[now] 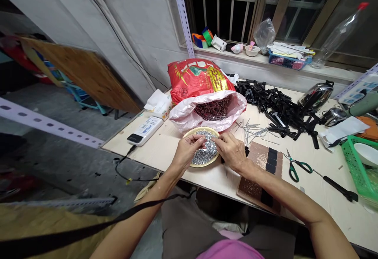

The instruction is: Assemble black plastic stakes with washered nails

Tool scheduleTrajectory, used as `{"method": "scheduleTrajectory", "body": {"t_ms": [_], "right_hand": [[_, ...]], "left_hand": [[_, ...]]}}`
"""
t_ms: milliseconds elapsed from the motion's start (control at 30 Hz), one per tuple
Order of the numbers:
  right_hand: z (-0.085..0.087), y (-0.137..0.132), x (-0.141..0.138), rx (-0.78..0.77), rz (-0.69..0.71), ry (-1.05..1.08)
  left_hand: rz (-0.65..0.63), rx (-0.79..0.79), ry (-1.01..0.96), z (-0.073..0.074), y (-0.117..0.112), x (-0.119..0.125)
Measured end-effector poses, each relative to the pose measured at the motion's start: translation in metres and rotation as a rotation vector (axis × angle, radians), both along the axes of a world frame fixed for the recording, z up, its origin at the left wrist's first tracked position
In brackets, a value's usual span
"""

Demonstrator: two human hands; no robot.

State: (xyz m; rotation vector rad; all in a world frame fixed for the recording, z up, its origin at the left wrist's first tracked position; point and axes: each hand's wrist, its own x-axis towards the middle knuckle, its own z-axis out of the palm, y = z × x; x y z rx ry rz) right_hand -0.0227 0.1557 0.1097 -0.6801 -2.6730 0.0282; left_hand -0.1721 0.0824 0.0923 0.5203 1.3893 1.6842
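Observation:
A round yellow-rimmed dish full of small shiny metal pieces sits near the table's front edge. My left hand hovers over the dish with its fingers curled and pinched together. My right hand rests at the dish's right rim, fingers also pinched toward the left hand; what they pinch is too small to make out. Right of my right hand lies a brown board carrying black rectangular pieces.
Behind the dish an open red-and-pink bag holds dark nails. Loose silver nails, a heap of black plastic parts, green scissors, a screwdriver, a green basket and a white device lie around.

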Motion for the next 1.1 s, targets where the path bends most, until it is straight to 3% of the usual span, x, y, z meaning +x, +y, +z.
{"method": "scheduleTrajectory", "body": {"t_ms": [167,300,500,567,667,733,800,967,1100], "right_hand": [[-0.007,0.0,0.001,0.047,-0.049,0.043],[-0.006,-0.001,0.002,-0.014,-0.087,0.021],[-0.001,-0.004,0.002,0.004,-0.043,-0.005],[0.0,-0.003,0.001,-0.143,-0.072,0.025],[0.003,0.001,0.001,-0.52,-0.093,0.037],[0.003,0.003,0.002,-0.657,-0.081,0.051],[0.002,0.003,0.003,-0.6,-0.081,0.099],[-0.003,-0.002,0.002,-0.206,-0.057,0.059],[-0.006,-0.003,0.001,-0.195,-0.084,-0.017]], "left_hand": [[-0.006,0.005,0.113,0.003,0.001,0.006],[0.002,0.007,0.149,0.007,0.002,0.01],[-0.025,0.015,0.191,0.007,0.002,0.012],[-0.016,0.025,0.255,0.007,0.001,0.013],[0.005,0.031,0.354,0.007,-0.001,0.014],[0.004,0.027,0.376,0.008,-0.002,0.015],[-0.008,0.02,0.36,0.007,-0.001,0.014],[-0.032,0.006,0.302,0.004,0.0,0.012],[-0.036,0.002,0.32,0.005,-0.001,0.011]]}}
